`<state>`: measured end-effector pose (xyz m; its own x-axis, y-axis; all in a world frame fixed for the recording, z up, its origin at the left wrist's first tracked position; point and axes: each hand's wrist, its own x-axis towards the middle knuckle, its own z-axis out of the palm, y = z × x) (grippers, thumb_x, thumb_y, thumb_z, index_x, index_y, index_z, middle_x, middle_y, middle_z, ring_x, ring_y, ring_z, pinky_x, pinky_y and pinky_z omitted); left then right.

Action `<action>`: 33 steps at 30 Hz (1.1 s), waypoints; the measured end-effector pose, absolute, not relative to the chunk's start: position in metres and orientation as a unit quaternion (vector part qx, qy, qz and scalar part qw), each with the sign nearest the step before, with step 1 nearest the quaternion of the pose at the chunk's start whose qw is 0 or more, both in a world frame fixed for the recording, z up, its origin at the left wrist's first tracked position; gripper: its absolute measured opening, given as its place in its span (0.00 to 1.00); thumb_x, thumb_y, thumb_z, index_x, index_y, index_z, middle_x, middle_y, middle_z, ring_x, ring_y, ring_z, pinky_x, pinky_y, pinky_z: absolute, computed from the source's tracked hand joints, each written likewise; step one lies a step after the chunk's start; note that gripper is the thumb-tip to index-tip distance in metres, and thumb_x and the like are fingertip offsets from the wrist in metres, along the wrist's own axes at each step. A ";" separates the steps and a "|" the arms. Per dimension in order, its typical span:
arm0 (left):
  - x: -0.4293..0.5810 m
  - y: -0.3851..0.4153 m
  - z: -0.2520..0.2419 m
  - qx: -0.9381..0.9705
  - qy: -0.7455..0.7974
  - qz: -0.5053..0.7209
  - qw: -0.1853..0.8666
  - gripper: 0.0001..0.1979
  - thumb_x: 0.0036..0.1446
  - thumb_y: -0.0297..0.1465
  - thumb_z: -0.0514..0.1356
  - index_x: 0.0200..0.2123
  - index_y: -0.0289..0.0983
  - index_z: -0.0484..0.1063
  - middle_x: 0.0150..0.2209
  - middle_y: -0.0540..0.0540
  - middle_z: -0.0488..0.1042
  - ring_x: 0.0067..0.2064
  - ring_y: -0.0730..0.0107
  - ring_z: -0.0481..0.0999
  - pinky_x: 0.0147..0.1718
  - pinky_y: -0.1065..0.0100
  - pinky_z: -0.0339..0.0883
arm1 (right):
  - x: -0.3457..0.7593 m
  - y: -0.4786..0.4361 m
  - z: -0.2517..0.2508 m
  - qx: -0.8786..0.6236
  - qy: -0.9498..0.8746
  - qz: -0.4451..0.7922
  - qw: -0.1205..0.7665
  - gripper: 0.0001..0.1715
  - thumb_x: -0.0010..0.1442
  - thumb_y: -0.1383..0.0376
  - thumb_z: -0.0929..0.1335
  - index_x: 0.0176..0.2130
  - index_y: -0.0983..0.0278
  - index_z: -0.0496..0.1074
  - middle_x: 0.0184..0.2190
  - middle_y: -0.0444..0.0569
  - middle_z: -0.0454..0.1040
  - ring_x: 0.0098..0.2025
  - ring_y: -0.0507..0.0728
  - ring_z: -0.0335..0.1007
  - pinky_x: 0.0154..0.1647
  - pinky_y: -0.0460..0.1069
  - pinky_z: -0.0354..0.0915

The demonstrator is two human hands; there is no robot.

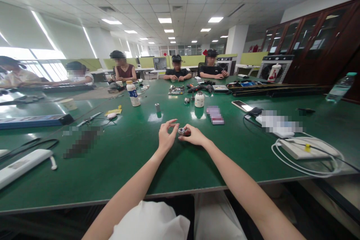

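My two hands meet over the middle of the green table. My right hand is closed around a small round metal part with a dark red piece under it. My left hand hovers just left of that part, thumb and forefinger curled into a pinch and the other fingers raised; whether anything is pinched is too small to tell. A small grey cylinder stands on the table beyond my hands.
A white jar, a white bottle, a phone, a white box with coiled cable, tools and a circuit board lie about. Several people sit at the far side. A white remote-like device lies left.
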<state>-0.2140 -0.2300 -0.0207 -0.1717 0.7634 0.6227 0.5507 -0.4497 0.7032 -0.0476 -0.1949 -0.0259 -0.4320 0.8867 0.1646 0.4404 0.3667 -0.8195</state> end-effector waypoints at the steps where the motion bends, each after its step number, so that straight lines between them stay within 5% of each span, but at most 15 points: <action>1: -0.213 -0.230 -0.021 0.651 0.508 0.556 0.098 0.15 0.60 0.35 0.62 0.51 0.42 0.75 0.38 0.47 0.83 0.51 0.60 0.78 0.55 0.55 0.67 | -0.048 -0.195 -0.026 -0.430 -0.766 0.361 0.313 0.22 0.49 0.59 0.78 0.38 0.60 0.66 0.35 0.45 0.78 0.39 0.56 0.76 0.45 0.52 0.69; 10: -0.214 -0.227 -0.024 0.629 0.527 0.570 0.036 0.13 0.58 0.34 0.65 0.48 0.43 0.77 0.38 0.47 0.84 0.50 0.58 0.79 0.56 0.53 0.66 | -0.048 -0.196 -0.025 -0.436 -0.770 0.351 0.306 0.23 0.49 0.58 0.78 0.38 0.60 0.66 0.35 0.45 0.77 0.39 0.56 0.75 0.45 0.52 0.68; 20: -0.229 -0.219 -0.036 0.639 0.682 0.344 0.085 0.18 0.57 0.31 0.66 0.52 0.43 0.76 0.42 0.46 0.84 0.60 0.54 0.71 0.58 0.51 0.61 | -0.048 -0.194 -0.028 -0.433 -0.770 0.349 0.313 0.22 0.49 0.58 0.78 0.38 0.61 0.67 0.34 0.44 0.77 0.38 0.55 0.75 0.44 0.51 0.69; 33: -0.215 -0.226 -0.024 0.670 0.492 0.551 0.068 0.11 0.59 0.34 0.65 0.45 0.42 0.80 0.38 0.46 0.83 0.50 0.61 0.78 0.55 0.57 0.68 | -0.047 -0.196 -0.023 -0.432 -0.772 0.352 0.305 0.22 0.49 0.57 0.77 0.38 0.61 0.67 0.32 0.42 0.76 0.35 0.54 0.74 0.41 0.50 0.67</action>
<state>-0.2148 -0.2264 -0.0243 -0.0916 0.7350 0.6718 0.5851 -0.5061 0.6336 -0.0475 -0.1964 -0.0234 -0.4415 0.8817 0.1666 0.4523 0.3790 -0.8073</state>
